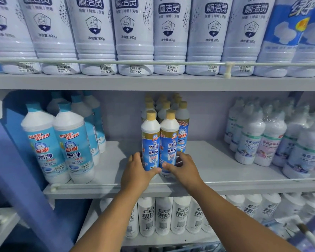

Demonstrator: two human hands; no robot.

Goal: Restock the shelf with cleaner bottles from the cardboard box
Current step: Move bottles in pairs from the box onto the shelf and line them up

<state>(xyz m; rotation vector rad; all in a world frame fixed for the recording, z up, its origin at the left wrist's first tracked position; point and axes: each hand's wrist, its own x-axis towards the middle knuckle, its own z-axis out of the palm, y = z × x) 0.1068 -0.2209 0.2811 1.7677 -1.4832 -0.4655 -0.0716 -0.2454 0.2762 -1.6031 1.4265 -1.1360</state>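
Two slim white cleaner bottles with tan caps and blue labels stand side by side at the front of the middle shelf [216, 166]. My left hand [137, 172] grips the base of the left bottle [150, 140], thumb across its front. My right hand [184, 167] grips the base of the right bottle [169, 140] the same way. Behind them stand several more tan-capped bottles [164, 104] in rows. The cardboard box is out of view.
Blue-capped bottles [62, 146] stand at the shelf's left, shrink-wrapped white bottles [262, 135] at its right. A thin rail [98, 184] runs along the front edge. Large white bottles [135, 33] fill the shelf above; more white bottles [171, 215] stand below.
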